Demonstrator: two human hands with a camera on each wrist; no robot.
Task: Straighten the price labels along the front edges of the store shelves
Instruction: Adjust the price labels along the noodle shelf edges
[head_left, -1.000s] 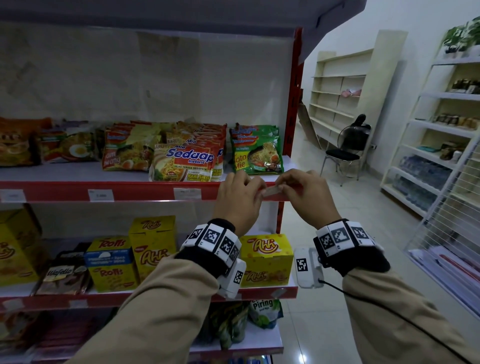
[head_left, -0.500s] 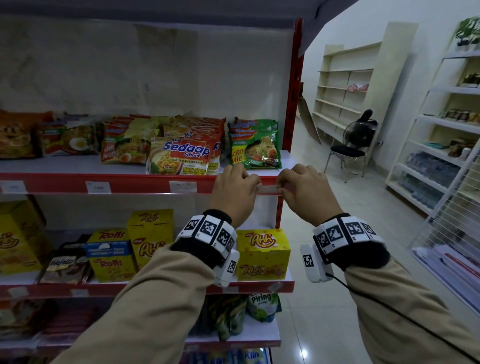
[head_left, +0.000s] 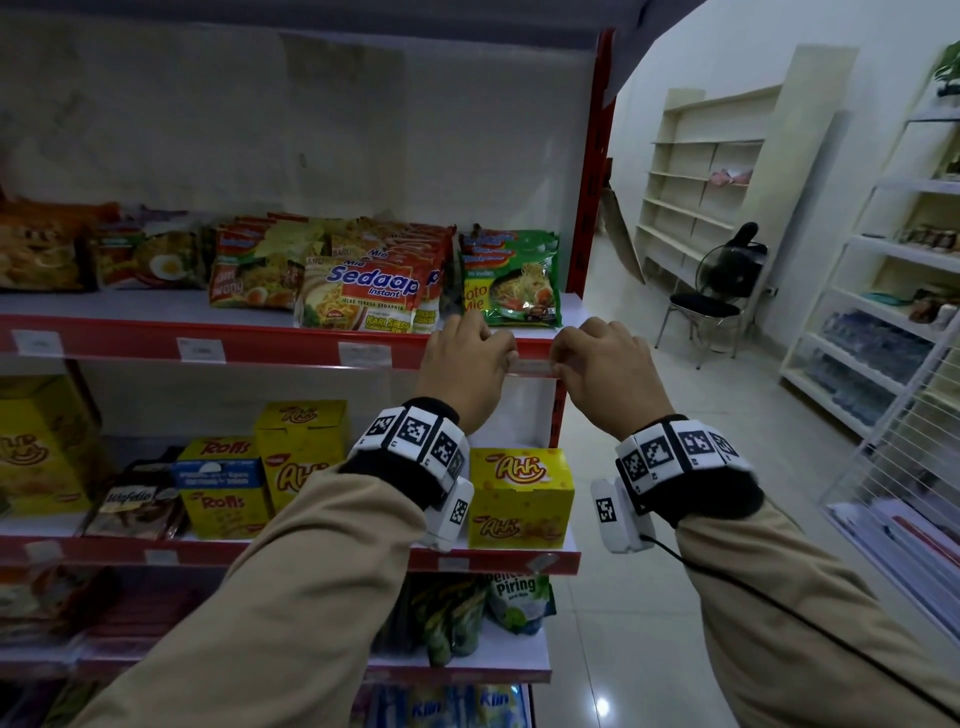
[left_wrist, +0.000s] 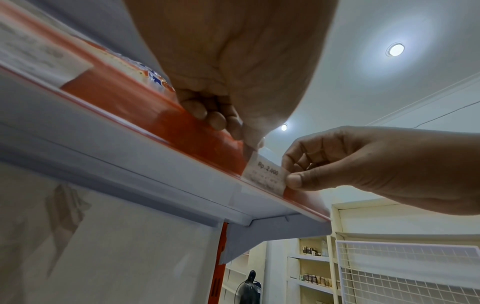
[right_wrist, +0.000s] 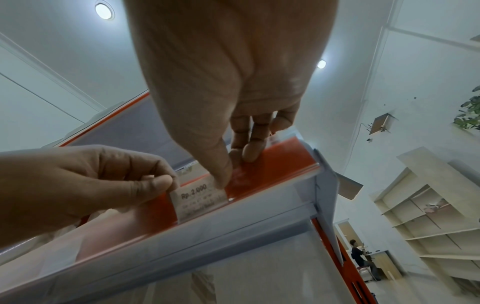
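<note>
Both hands (left_wrist: 376, 170) pinch "Rp. 2.000" label (left_wrist: 265, 174).

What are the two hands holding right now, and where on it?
One white price label on the red shelf edge. The left hand pinches its left end, and the right hand pinches its right end.
</note>
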